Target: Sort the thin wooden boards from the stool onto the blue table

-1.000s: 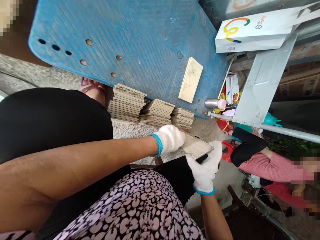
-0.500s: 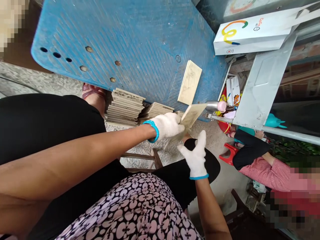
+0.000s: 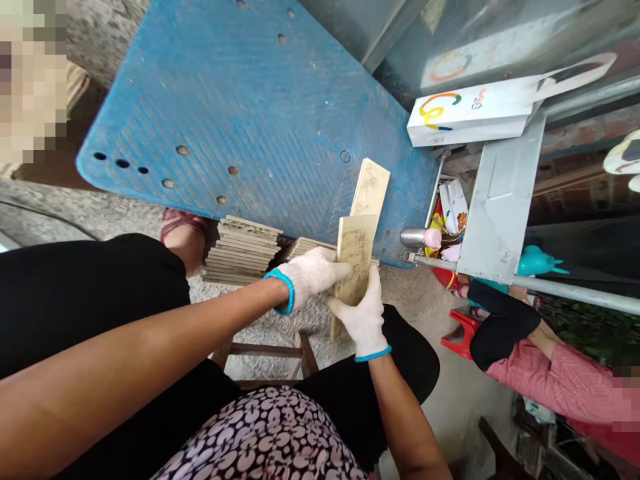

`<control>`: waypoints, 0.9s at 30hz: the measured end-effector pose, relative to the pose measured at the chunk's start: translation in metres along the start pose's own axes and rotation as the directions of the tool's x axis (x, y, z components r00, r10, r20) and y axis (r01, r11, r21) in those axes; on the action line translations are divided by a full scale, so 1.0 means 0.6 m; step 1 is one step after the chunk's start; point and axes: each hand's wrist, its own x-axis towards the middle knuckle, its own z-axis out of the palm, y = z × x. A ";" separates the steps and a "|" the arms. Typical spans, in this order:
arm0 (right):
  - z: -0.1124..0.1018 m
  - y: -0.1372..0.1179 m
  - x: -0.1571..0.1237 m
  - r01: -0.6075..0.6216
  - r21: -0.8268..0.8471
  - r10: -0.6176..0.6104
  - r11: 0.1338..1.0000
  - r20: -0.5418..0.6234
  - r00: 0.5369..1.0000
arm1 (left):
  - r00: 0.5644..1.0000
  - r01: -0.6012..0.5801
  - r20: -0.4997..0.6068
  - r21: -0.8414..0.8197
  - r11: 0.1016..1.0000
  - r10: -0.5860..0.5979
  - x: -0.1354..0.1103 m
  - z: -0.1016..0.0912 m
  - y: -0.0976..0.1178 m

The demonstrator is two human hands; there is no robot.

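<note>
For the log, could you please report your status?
Left hand grips slab; right hand at its near end. Second slab on blue board, partly hidden. No obstruction seen.

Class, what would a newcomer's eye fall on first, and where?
Probably the big blue board, filling the upper left and centre. Near the middle, the white-gloved left hand grips a pale slab, the right hand at its lower end. A white paper bag stands out, upper right.
</note>
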 end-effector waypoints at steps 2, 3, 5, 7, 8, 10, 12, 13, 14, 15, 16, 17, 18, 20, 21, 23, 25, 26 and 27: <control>0.001 0.006 0.022 0.009 0.063 -0.010 0.998 0.008 1.000 | 0.999 -0.005 -0.051 0.056 0.998 0.008 -0.002 -0.005 0.007; 0.000 0.008 0.036 0.000 0.080 -0.001 0.997 0.011 1.000 | 0.997 -0.001 -0.073 0.087 0.996 0.007 -0.004 -0.007 0.011; -0.004 0.010 0.070 -0.033 0.082 0.033 0.996 0.004 0.999 | 0.993 0.030 -0.118 0.164 0.986 -0.010 -0.008 -0.009 0.018; -0.010 0.006 0.111 -0.053 0.066 0.055 0.996 -0.018 0.998 | 0.991 0.055 -0.136 0.265 0.963 -0.019 -0.014 -0.005 0.020; -0.013 0.002 0.134 -0.056 0.059 0.059 0.997 -0.035 0.998 | 0.992 0.059 -0.128 0.325 0.944 -0.018 -0.017 0.000 0.020; -0.019 -0.010 0.185 -0.060 0.049 0.063 0.997 -0.071 0.995 | 0.997 0.043 -0.081 0.456 0.889 -0.007 -0.025 0.011 0.017; -0.021 -0.022 0.237 -0.079 0.023 0.081 0.997 -0.102 0.992 | 1.000 0.002 -0.010 0.582 0.813 0.004 -0.033 0.022 0.011; -0.021 -0.027 0.262 -0.104 -0.008 0.102 0.995 -0.116 0.988 | 1.000 -0.024 0.028 0.634 0.773 0.008 -0.036 0.027 0.009; -0.019 -0.032 0.286 -0.132 -0.042 0.126 0.990 -0.133 0.983 | 0.998 -0.051 0.064 0.673 0.738 0.011 -0.039 0.031 0.007; -0.016 -0.035 0.308 -0.150 -0.066 0.139 0.987 -0.144 0.980 | 0.995 -0.077 0.097 0.707 0.703 0.011 -0.041 0.034 0.005; -0.012 -0.038 0.328 -0.167 -0.088 0.152 0.982 -0.156 0.976 | 0.992 -0.099 0.124 0.737 0.669 0.011 -0.042 0.035 0.003; -0.008 -0.040 0.345 -0.178 -0.104 0.159 0.979 -0.167 0.973 | 0.989 -0.114 0.145 0.763 0.636 0.003 -0.042 0.037 0.002; -0.002 -0.042 0.360 -0.185 -0.117 0.163 0.976 -0.176 0.971 | 0.986 -0.126 0.164 0.787 0.604 -0.009 -0.042 0.037 0.002; 0.010 -0.045 0.381 -0.205 -0.141 0.176 0.969 -0.191 0.966 | 0.982 -0.134 0.186 0.830 0.541 -0.041 -0.041 0.037 0.002; 0.016 -0.047 0.389 -0.214 -0.151 0.183 0.965 -0.195 0.964 | 0.982 -0.131 0.182 0.848 0.514 -0.051 -0.040 0.036 0.002; 0.028 -0.052 0.399 -0.229 -0.168 0.194 0.959 -0.200 0.960 | 0.987 -0.112 0.155 0.868 0.483 -0.049 -0.040 0.033 0.003; 0.038 -0.058 0.405 -0.243 -0.185 0.204 0.952 -0.205 0.957 | 0.990 -0.107 0.139 0.874 0.473 -0.033 -0.039 0.028 0.002; 0.043 -0.060 0.408 -0.250 -0.192 0.210 0.949 -0.207 0.955 | 0.989 -0.107 0.141 0.874 0.475 -0.036 -0.039 0.025 0.002; 0.047 -0.062 0.410 -0.258 -0.198 0.216 0.946 -0.210 0.954 | 0.988 -0.107 0.147 0.874 0.474 -0.048 -0.039 0.022 0.001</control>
